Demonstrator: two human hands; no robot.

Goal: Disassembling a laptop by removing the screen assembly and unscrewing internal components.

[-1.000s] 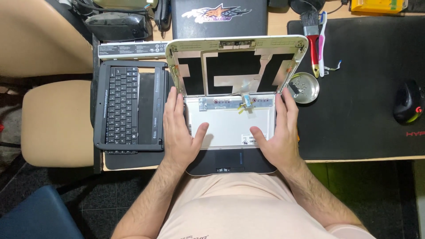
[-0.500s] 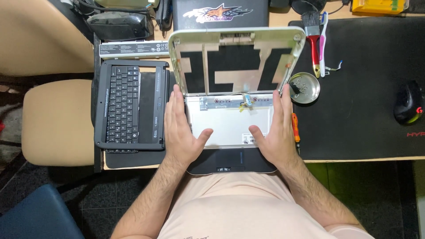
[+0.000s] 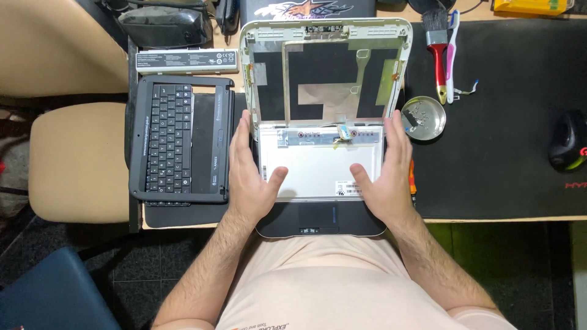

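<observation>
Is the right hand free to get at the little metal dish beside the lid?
Probably yes: the right hand rests on the screen panel, and the metal dish sits just beyond it on the mat, with nothing between.

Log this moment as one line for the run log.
left hand: flat on screen panel left edge | right hand: flat on its right edge | lid shell: open behind | keyboard: left

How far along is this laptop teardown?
Done, by the look of it: the keyboard frame and battery lie aside, and a metal dish holds small parts. In hand: the left hand and right hand rest on the screen panel, laid face down out of the lid shell. Left: a cable seems still attached at the panel's top edge.
</observation>
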